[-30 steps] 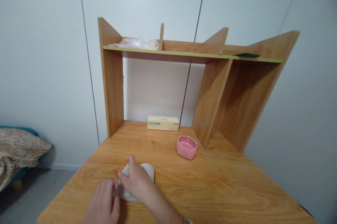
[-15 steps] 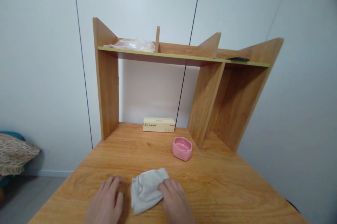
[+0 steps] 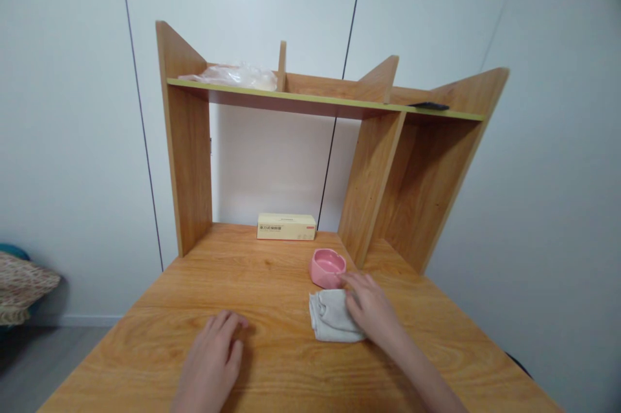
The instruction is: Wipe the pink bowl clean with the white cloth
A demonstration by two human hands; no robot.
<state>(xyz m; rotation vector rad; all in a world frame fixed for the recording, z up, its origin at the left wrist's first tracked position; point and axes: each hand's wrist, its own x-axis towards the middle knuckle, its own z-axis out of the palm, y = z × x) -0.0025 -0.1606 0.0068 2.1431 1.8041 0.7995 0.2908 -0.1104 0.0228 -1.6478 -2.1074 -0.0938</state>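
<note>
A folded light-grey cloth [image 3: 334, 317] lies on the wooden desktop just in front of a pink ashtray [image 3: 328, 268]. My right hand [image 3: 371, 306] is closed on the cloth's right side, the thumb over the fabric and the fingertips close to the ashtray; whether they touch it I cannot tell. On the left, my left hand [image 3: 211, 358] is low over the desktop with loosely bent fingers, thumb apart, holding nothing. Its shadow falls on the wood beside it.
A cream carton [image 3: 286, 227] stands at the back of the desk [image 3: 272, 377]. Around it rises a wooden shelf unit [image 3: 371, 183] with upright dividers. A clear plastic bag [image 3: 237, 76] and a dark flat item [image 3: 429, 105] lie on its upper shelf. Patterned fabric [image 3: 24, 283] hangs at far left.
My right hand has moved right and away from me, carrying the cloth up to the ashtray. My left hand has shifted slightly right. The view has turned a little.
</note>
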